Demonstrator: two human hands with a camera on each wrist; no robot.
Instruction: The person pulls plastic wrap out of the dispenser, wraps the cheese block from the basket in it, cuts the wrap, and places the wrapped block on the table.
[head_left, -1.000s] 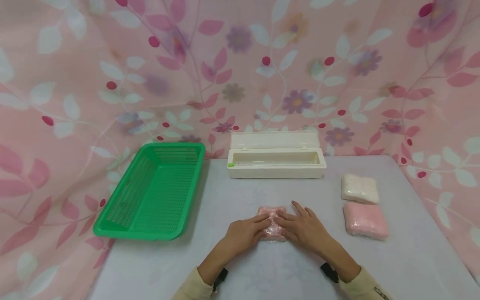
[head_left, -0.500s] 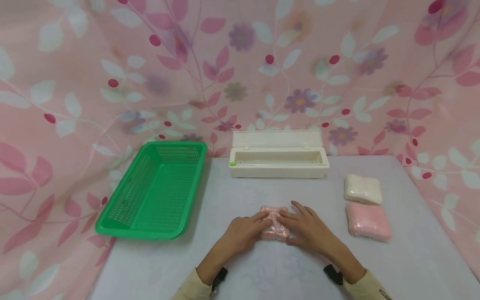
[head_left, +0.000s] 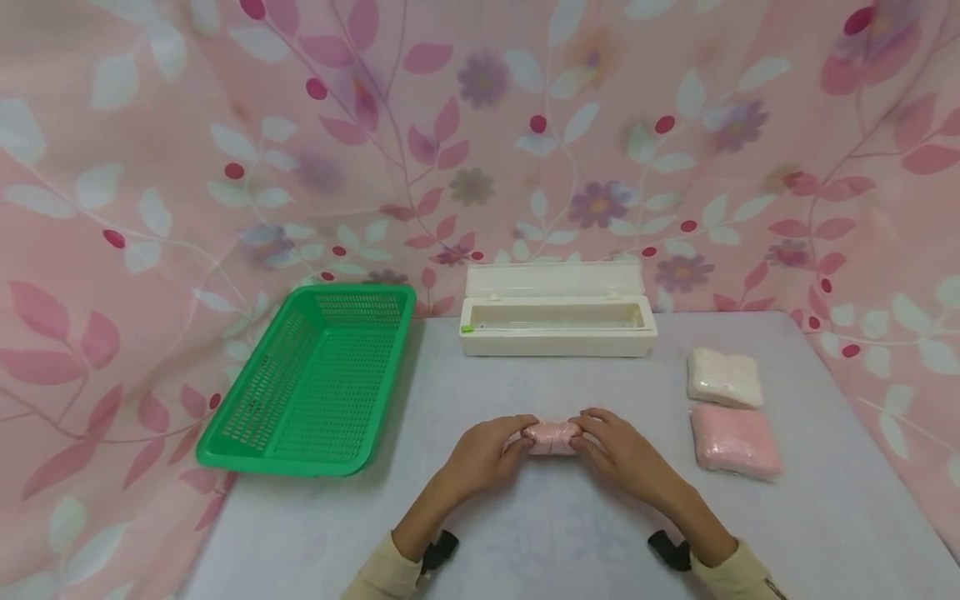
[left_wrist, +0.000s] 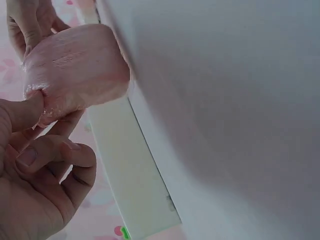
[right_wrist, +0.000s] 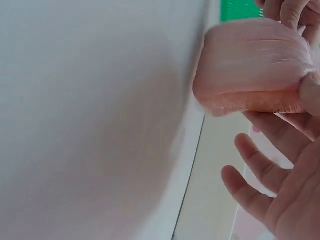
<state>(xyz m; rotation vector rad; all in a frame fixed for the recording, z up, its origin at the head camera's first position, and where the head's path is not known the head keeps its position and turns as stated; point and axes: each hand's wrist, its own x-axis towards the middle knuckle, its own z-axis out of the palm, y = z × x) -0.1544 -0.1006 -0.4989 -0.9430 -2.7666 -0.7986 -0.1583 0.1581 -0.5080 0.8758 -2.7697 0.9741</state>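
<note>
A small pink packet in clear, shiny wrap (head_left: 552, 437) stands tipped up on edge at the middle of the table, between both hands. My left hand (head_left: 486, 454) pinches its left end, thumb on the near side. At the right end, my right hand (head_left: 619, 457) pinches it the same way. The left wrist view shows the packet's broad, creased face (left_wrist: 75, 65) with the left thumb at its corner. In the right wrist view its smooth face and an orange-pink side (right_wrist: 255, 65) show, while the other right fingers spread loosely below.
A long white lidded box (head_left: 557, 343) stands open at the back of the table (head_left: 585, 542). The green mesh basket (head_left: 367, 417) lies to the left. On the right are a white wrapped packet (head_left: 723, 377) and a larger pink one (head_left: 735, 440). A floral curtain hangs behind.
The pink packet lay flat under the fingertips of both hands. Now it is tipped up on edge, and both hands have moved to grip its ends.
</note>
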